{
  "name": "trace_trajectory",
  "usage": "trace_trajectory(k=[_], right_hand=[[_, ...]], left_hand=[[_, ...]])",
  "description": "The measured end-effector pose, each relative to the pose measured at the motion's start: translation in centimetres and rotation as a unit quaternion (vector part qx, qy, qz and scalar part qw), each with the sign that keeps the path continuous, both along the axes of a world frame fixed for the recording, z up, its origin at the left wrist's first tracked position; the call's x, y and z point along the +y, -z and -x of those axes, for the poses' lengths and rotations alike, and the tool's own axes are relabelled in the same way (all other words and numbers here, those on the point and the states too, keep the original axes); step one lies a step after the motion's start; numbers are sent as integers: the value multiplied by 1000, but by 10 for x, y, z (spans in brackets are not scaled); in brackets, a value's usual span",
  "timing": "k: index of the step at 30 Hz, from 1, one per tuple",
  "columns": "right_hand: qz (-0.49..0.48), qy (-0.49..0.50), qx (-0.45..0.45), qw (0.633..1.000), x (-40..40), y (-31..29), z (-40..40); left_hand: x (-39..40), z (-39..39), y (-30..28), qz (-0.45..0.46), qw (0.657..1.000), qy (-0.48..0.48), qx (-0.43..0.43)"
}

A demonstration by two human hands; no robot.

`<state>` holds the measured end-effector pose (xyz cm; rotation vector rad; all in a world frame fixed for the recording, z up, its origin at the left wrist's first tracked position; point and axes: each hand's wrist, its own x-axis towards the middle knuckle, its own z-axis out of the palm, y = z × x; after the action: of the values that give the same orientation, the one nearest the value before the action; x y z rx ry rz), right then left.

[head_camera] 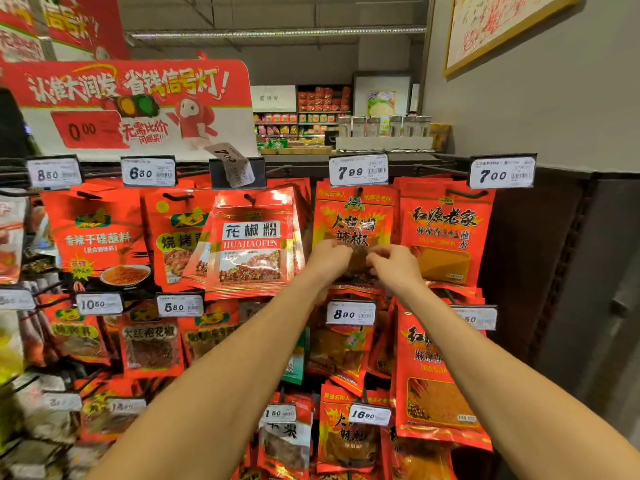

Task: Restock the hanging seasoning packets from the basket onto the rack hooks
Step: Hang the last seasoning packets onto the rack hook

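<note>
Red chili packet (353, 216) hangs on its hook (359, 192), right above both hands. Left hand (329, 259) and right hand (393, 263) pinch its lower part, fingers curled. Best to keep it flat and straight, I think.

Grey wall (540, 109) on right w/ framed poster (495, 26); stocked shelves (311, 112) behind, exposed ceiling pipes (277, 32).
</note>
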<state>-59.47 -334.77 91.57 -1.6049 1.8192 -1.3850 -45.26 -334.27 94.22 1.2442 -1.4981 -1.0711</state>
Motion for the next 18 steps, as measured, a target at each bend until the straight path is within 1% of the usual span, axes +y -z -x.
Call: trace_trajectory(k=[3, 5, 8, 10, 12, 15, 18], right_hand=[[-11, -18, -94, 995, 11, 3, 0], [0, -52, -184, 982, 30, 5, -3], [30, -92, -272, 957, 72, 20, -8], [38, -106, -301, 947, 100, 42, -12], [15, -113, -327, 938, 123, 75, -19], [-75, -96, -337, 934, 143, 146, -37], [-190, -63, -323, 925, 155, 234, -62]], left_hand=[[7, -10, 2, -32, 998, 4, 61], [29, -21, 8, -23, 993, 33, 113], [77, -51, 43, -12, 975, 81, 207], [103, -78, 87, -31, 969, 65, 235], [120, -104, 140, -84, 967, 25, 241], [133, -142, 228, -196, 950, -53, 239], [151, -181, 314, -306, 916, -113, 233]])
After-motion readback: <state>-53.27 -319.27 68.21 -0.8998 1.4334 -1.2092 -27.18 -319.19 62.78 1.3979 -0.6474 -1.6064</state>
